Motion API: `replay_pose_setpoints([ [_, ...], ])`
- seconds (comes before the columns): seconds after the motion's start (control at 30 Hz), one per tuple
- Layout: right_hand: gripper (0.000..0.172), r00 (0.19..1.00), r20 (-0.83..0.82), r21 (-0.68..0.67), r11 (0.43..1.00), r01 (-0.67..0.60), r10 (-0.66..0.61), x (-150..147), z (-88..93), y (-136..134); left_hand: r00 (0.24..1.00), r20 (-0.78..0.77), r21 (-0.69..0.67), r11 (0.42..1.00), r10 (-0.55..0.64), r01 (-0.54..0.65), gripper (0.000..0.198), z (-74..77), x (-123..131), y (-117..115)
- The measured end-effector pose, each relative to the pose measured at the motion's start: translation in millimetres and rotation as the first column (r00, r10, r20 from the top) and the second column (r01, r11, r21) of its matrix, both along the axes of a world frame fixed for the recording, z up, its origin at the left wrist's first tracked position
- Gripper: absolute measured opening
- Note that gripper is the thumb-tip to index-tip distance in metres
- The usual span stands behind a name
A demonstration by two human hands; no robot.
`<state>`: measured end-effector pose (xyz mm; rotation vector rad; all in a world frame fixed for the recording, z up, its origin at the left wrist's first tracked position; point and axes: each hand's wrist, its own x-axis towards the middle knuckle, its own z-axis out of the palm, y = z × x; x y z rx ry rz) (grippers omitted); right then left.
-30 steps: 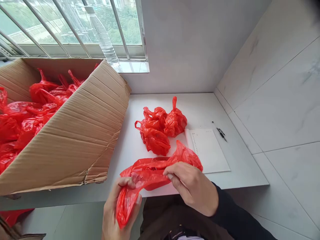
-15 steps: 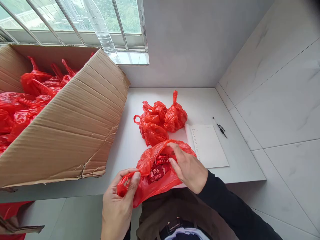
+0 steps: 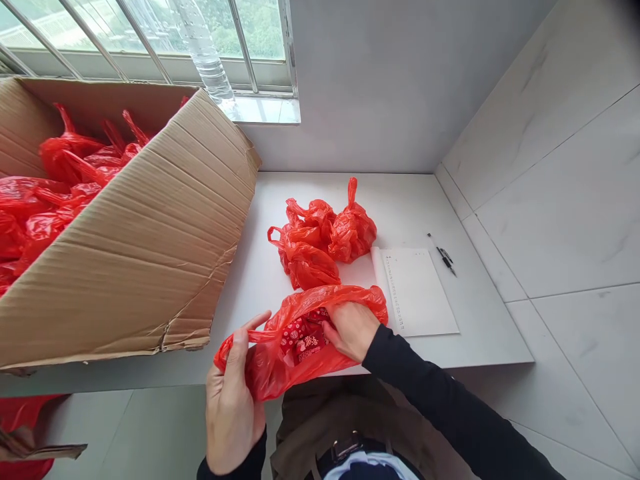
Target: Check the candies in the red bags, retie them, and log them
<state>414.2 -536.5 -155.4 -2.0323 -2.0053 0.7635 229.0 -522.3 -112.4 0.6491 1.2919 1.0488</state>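
A thin red plastic bag is held above the front edge of the table with its mouth spread. My left hand grips the bag's handle on the left, thumb over the plastic. Inside lie several small red packets with white print. My right hand reaches into the bag from the right, its bent fingers at the packets and their tips hidden. Just behind, a cluster of tied red plastic bags rests on the table.
A large cardboard box full of red bags stands at the left. An open notebook and a pen lie on the right of the white table. A water bottle stands on the windowsill.
My right hand has moved deeper into the bag, and its fingers have bent in among the packets. The left hand and the bag's handle have shifted left, and more packets show.
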Motion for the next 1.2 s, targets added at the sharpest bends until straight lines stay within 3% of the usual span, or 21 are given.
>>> replay_pose_setpoints([
  [0.07, 0.024, 0.997, -0.067, 0.01, 1.0, 0.027, -0.026, 4, -0.6, -6, 1.0, 0.014, 0.003, 1.0, 0.004, -0.004, 0.055, 0.3, 0, 1],
  [0.13, 0.027, 0.952, -0.3, 0.004, 0.998, 0.064, -0.06, 7, -2.9, -10, 1.0, 0.02, 0.002, 1.0, 0.011, -0.011, 0.055, 0.3, 0, 2],
  [0.17, 0.027, 0.874, -0.478, -0.024, 0.996, 0.086, -0.086, 8, -4.8, -11, 1.0, 0.022, 0.003, 1.0, 0.014, -0.015, 0.055, 0.2, 1, 3],
  [0.23, 0.026, 0.585, -0.792, -0.138, 0.985, 0.103, -0.172, 9, -9.2, -13, 1.0, 0.028, 0.005, 1.0, 0.013, -0.013, 0.055, -0.2, 2, 2],
  [0.27, 0.026, 0.436, -0.872, -0.203, 0.975, 0.092, -0.223, 10, -11.2, -14, 1.0, 0.03, 0.006, 1.0, 0.008, -0.009, 0.054, -0.4, 3, 2],
  [0.3, 0.026, 0.338, -0.903, -0.256, 0.964, 0.072, -0.265, 10, -13.0, -15, 0.999, 0.032, 0.007, 1.0, 0.003, -0.003, 0.054, -0.6, 3, 1],
  [0.4, 0.028, 0.231, -0.92, -0.319, 0.947, 0.031, -0.317, 9, -15.4, -16, 0.999, 0.042, 0.0, 1.0, -0.008, 0.008, 0.053, -0.5, 4, 0],
  [0.57, 0.032, 0.196, -0.93, -0.316, 0.949, 0.001, -0.31, 9, -14.6, -17, 0.999, 0.04, -0.009, 1.0, 0.004, -0.004, 0.055, -0.5, 4, -1],
  [0.8, 0.032, 0.18, -0.932, -0.307, 0.949, 0.065, -0.314, 12, -13.8, -18, 0.999, 0.032, -0.017, 1.0, -0.011, 0.011, 0.053, -5.3, 6, 0],
  [1.03, 0.027, 0.211, -0.919, -0.323, 0.943, 0.085, -0.334, 11, -13.9, -17, 1.0, 0.004, 0.061, 0.998, -0.006, 0.005, 0.05, -4.3, 5, -1],
  [1.1, 0.024, 0.266, -0.911, -0.297, 0.948, 0.113, -0.317, 11, -14.5, -17, 1.0, 0.001, 0.092, 0.996, -0.011, 0.011, 0.048, -5.5, 5, -2],
  [1.13, 0.023, 0.34, -0.891, -0.267, 0.953, 0.146, -0.302, 11, -14.4, -18, 1.0, 0.0, 0.105, 0.994, -0.018, 0.018, 0.048, -6.8, 4, -2],
  [1.2, 0.02, 0.583, -0.767, -0.167, 0.961, 0.221, -0.268, 11, -13.0, -21, 0.999, -0.013, 0.136, 0.99, -0.042, 0.043, 0.045, -10.9, 2, -4],
])
